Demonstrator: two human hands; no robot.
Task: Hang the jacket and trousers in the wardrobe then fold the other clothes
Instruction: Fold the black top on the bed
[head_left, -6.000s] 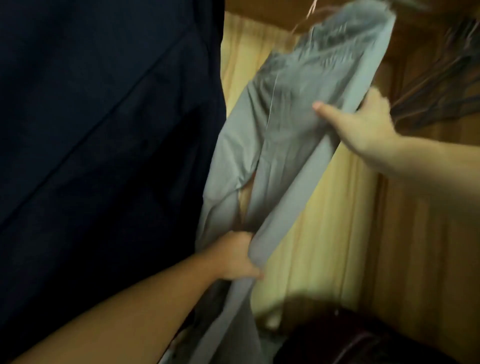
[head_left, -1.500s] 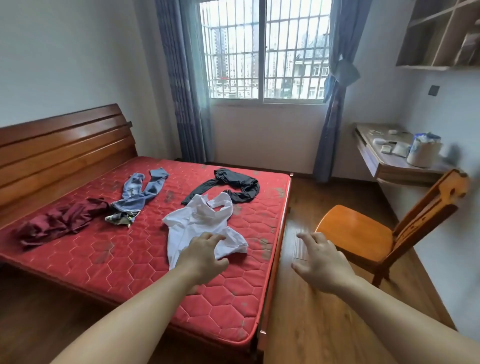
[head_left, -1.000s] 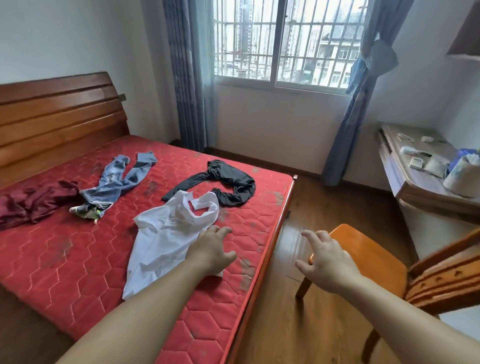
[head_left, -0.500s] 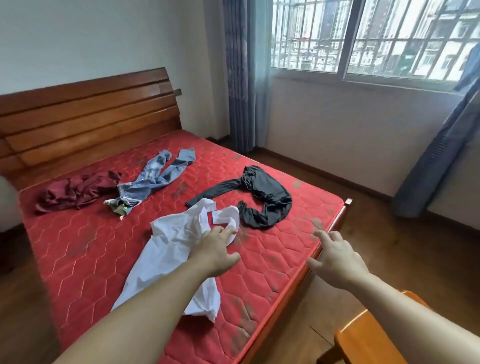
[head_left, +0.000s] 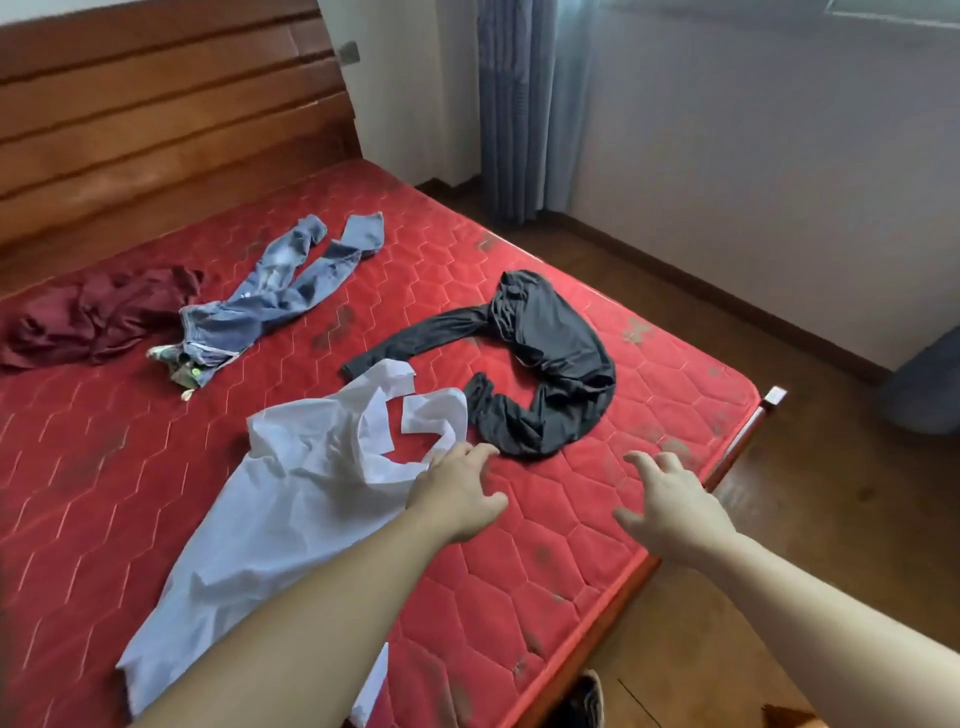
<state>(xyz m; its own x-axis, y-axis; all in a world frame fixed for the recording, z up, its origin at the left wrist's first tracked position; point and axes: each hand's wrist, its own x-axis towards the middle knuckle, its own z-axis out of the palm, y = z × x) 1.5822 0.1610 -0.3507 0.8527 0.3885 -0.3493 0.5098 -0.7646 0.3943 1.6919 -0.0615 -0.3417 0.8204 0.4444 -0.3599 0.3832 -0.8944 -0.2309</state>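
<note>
Several loose clothes lie on a red quilted mattress. A crumpled white shirt is nearest me. Beyond it curls a dark grey long-sleeved top. Blue jeans and a maroon garment lie nearer the headboard. My left hand reaches over the white shirt's right edge, fingers spread and relaxed, near the grey top. My right hand hovers over the mattress's right side, fingers spread, holding nothing. No wardrobe, jacket or hung trousers are in view.
A wooden headboard stands at the upper left. A blue-grey curtain hangs by the white wall. Wood floor runs along the bed's right side. A dark shoe shows at the bottom edge.
Six seconds ago my hands held grey trousers in the wardrobe. Since then I have turned to the bed and come closer; both hands have reached forward over the mattress.
</note>
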